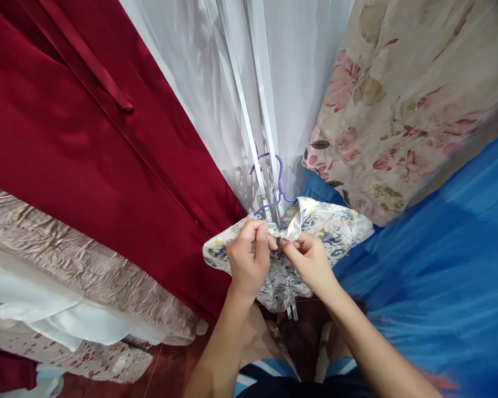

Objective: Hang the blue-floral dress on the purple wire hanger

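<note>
A white blouse (336,224) with a blue and yellow floral print hangs on a purple wire hanger (281,179). Both of my hands meet at its neckline. My left hand (251,254) pinches the left collar edge between thumb and fingers. On the other side, my right hand (309,260) grips the right collar edge, close to the left fingertips. The small spot where the edges come together is partly covered by my fingers. Below, the gathered front of the blouse ends in dangling white ties (291,312).
White metal bars (243,105) rise behind the hanger against a white cloth (307,72). Dark red fabric (87,149) hangs at left, with lace fabric (120,276) below it. Cream floral fabric (398,127) and blue fabric (431,260) hang at right. Reddish floor tiles (170,367) show below.
</note>
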{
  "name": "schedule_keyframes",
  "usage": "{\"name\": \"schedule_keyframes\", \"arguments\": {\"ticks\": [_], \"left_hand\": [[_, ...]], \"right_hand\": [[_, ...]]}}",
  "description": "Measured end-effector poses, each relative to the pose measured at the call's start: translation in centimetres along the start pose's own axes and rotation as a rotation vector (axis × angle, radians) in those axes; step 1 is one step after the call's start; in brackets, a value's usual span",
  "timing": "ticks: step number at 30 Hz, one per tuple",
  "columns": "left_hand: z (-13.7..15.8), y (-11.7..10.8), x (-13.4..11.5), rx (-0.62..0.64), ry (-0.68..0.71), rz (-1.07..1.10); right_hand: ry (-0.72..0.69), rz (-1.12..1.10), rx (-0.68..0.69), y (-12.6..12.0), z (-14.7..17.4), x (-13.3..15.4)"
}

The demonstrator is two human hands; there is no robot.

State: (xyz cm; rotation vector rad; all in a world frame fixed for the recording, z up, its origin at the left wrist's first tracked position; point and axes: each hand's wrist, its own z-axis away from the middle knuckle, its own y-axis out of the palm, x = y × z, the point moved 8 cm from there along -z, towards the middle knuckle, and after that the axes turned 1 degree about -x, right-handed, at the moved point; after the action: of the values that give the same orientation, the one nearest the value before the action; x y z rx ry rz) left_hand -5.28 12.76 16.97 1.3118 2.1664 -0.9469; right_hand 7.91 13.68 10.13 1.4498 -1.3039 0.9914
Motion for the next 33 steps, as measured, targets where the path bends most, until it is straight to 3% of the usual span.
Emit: {"name": "schedule_keyframes", "arguments": {"ticks": [4,8,10,13,15,17,20,23,27,30,33], "left_hand": [[-0.1,-1.9,0.5,-0.222,-0.015,0.089],[-0.5,-5.9,2.0,-0.504,-0.063,0.164],[-0.8,-8.2,4.2,-0.581,-0.099,0.267],[-0.4,-10.8,10.7,-0.628,-0.303,0.589],[1.3,-10.5,16.1,-0.656,-0.588,0.803],[4.1,-8.5,20.2,-0.650,-0.880,0.891],[8.1,-3.6,22.6,-0.545,-1.060,0.920],[12.0,2.2,21.3,-0.409,-1.153,0.991],[15.7,8.3,15.5,-0.159,-1.171,1.144],[17.2,11.1,10.3,0.085,-1.085,1.247],[18.1,12.2,6.6,0.328,-0.962,1.173]], "right_hand": [[0.043,0.068,-0.002,-0.6,0.7,-2.3],[0.119,0.094,0.013,-1.1,2.3,-5.3],[0.144,0.096,0.004,-1.6,3.3,-6.1],[0.167,0.103,0.018,-2.1,4.7,-6.5],[0.176,0.128,0.078,-1.6,5.6,-6.5],[0.172,0.169,0.159,-0.7,6.5,-6.5],[0.170,0.205,0.243,0.0,7.4,-7.1],[0.221,0.187,0.200,-1.6,7.7,-9.1],[0.371,0.165,-0.070,-7.7,8.0,-14.0],[0.400,0.220,-0.217,-11.7,8.6,-17.1],[0.418,0.268,-0.253,-13.2,9.5,-18.9]]}}
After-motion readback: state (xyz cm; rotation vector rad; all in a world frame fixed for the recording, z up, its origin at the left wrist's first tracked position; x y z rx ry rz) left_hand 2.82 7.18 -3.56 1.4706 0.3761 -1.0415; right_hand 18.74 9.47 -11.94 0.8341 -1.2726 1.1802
